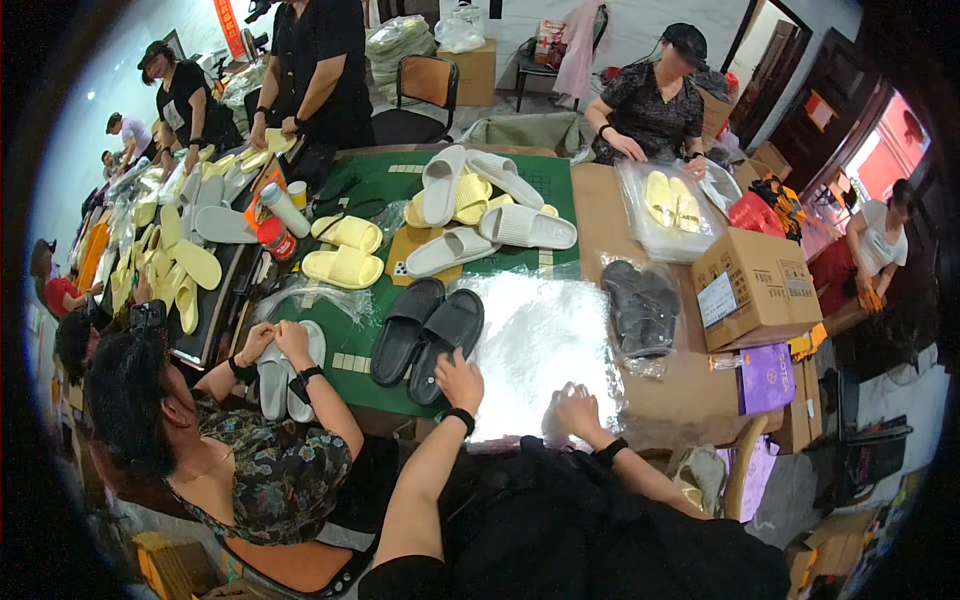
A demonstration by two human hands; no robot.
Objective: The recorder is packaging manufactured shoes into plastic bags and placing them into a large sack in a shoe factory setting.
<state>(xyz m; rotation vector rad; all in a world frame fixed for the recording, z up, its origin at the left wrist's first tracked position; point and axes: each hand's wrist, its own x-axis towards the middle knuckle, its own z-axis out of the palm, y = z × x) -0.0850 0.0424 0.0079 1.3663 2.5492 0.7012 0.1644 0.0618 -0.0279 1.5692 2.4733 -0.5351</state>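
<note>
A pair of black slide sandals lies on the green mat in front of me, soles down, side by side. My left hand is at the heel end of the nearer one, fingers apart and seeming to touch its edge. To the right of the pair is a shiny stack of clear plastic bags, bright with glare. On the stack's near right part rests my right hand, its fingers slightly bent and apart, nothing visible in them. Beyond the bags lie grey slides and yellow slides.
Dark slides in a clear bag lie right of the stack, near a cardboard box. At my left a co-worker's hands touch grey slides. Across the table another person handles bagged yellow slides. A bottle and red-lidded jar stand farther left.
</note>
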